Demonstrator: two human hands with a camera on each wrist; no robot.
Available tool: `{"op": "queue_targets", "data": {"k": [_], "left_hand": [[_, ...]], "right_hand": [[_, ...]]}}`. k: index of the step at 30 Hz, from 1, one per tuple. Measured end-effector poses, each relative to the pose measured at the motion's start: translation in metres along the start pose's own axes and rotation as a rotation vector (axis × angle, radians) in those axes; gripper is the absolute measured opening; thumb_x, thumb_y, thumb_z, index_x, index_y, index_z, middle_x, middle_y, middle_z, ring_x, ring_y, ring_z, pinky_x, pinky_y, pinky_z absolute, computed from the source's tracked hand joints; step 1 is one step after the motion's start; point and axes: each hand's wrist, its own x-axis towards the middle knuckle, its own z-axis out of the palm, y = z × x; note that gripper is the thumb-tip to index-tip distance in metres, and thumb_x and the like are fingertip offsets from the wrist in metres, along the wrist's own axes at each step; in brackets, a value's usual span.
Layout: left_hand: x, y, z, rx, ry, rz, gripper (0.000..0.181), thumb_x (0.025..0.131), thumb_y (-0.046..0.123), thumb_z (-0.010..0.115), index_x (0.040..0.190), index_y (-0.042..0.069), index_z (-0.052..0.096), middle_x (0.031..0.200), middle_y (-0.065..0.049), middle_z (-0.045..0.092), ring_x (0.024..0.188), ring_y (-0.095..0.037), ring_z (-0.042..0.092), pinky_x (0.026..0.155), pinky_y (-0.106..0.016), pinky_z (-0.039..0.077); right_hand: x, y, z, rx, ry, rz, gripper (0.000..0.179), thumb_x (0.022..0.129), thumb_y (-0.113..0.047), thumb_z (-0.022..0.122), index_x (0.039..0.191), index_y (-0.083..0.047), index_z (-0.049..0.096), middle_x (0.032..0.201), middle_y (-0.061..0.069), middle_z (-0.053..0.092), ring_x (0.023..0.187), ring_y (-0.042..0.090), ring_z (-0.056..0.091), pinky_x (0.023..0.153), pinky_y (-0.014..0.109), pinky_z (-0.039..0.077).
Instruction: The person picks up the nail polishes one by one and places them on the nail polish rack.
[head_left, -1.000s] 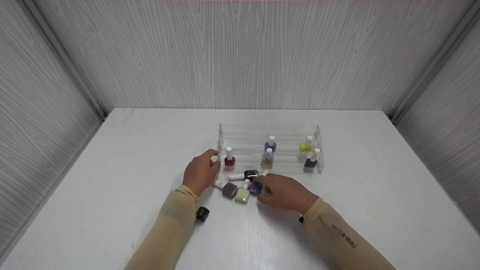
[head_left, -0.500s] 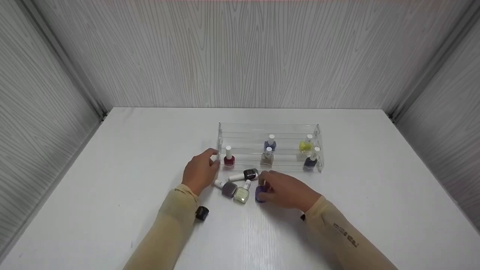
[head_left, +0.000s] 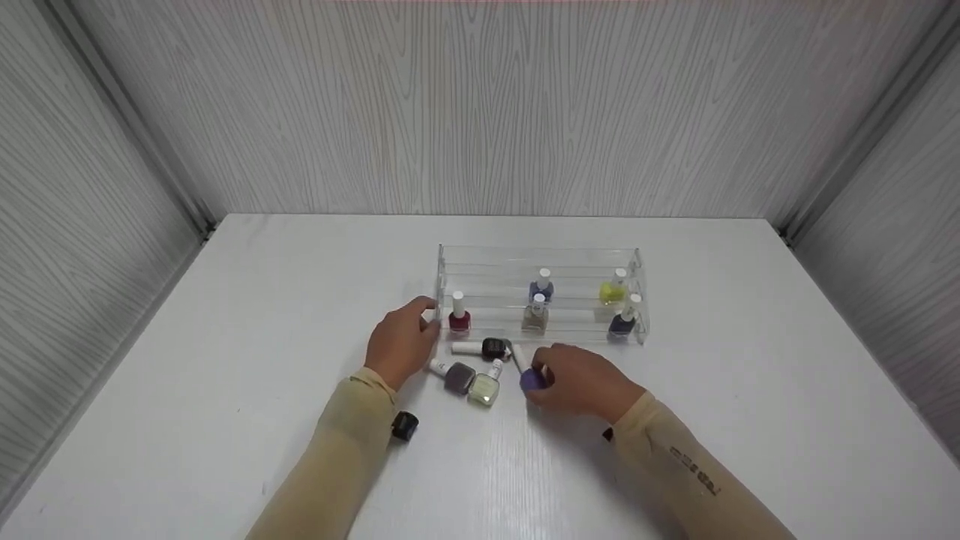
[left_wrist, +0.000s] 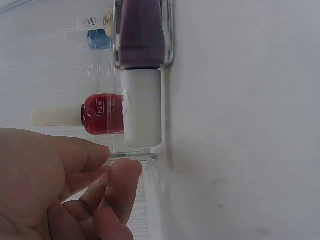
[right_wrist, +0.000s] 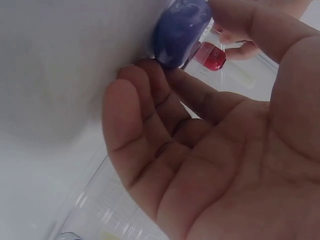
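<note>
My left hand [head_left: 401, 341] pinches the left end panel of a clear tiered rack [head_left: 487, 257]; the left wrist view shows fingertips and thumb at that panel. Next to them stands a red nail polish bottle [left_wrist: 103, 114] with a white cap. My right hand [head_left: 581, 381] holds a purple-blue nail polish bottle [head_left: 532, 380] that lies in front of the rack, white cap pointing back. In the right wrist view this bottle [right_wrist: 182, 32] sits between thumb and fingers. To its left lie a black bottle [head_left: 494, 348], a dark grey-purple bottle [head_left: 460, 378] and a pale green bottle [head_left: 484, 390].
On the rack stand blue [head_left: 541, 291], yellow [head_left: 612, 292], beige [head_left: 535, 319] and dark navy [head_left: 622, 325] bottles. A black object [head_left: 405, 426] lies beside the left sleeve, another dark piece [head_left: 608, 434] shows by the right sleeve. Panelled walls enclose the white table [head_left: 300, 262].
My right hand has drawn the purple-blue bottle slightly right, away from the other lying bottles. The black bottle has shifted a little to the left. My left hand has stayed at the rack.
</note>
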Motion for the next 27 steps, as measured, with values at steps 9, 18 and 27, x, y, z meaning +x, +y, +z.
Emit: {"op": "queue_targets", "data": {"k": [9, 18, 27], "left_hand": [[-0.0001, -0.001, 0.0008, 0.018, 0.01, 0.002, 0.032, 0.103, 0.021, 0.063, 0.133, 0.012, 0.067, 0.085, -0.003, 0.071, 0.067, -0.018, 0.057, 0.065, -0.037, 0.045], [0.0001, 0.0, 0.0014, 0.014, 0.009, 0.007, 0.032, 0.102, 0.02, 0.064, 0.132, 0.012, 0.067, 0.086, -0.003, 0.072, 0.069, -0.018, 0.058, 0.067, -0.038, 0.046], [-0.001, 0.0006, -0.0001, -0.008, 0.008, 0.0, 0.032, 0.102, 0.02, 0.063, 0.133, 0.011, 0.067, 0.085, -0.003, 0.071, 0.068, -0.017, 0.057, 0.066, -0.037, 0.045]], "right_hand": [[-0.0008, -0.001, -0.003, -0.002, -0.01, 0.035, 0.026, 0.093, -0.032, 0.07, 0.105, -0.009, 0.069, 0.093, 0.001, 0.06, 0.083, 0.019, 0.054, 0.077, 0.039, 0.047], [-0.0029, 0.0039, -0.0059, 0.047, -0.037, -0.025, 0.015, 0.091, -0.02, 0.077, 0.098, -0.009, 0.069, 0.088, -0.001, 0.062, 0.084, 0.018, 0.055, 0.082, 0.042, 0.049], [-0.0044, 0.0041, -0.0095, 0.039, -0.078, -0.076, 0.011, 0.092, -0.014, 0.076, 0.1, -0.01, 0.069, 0.092, -0.001, 0.063, 0.087, 0.019, 0.054, 0.085, 0.042, 0.047]]}}
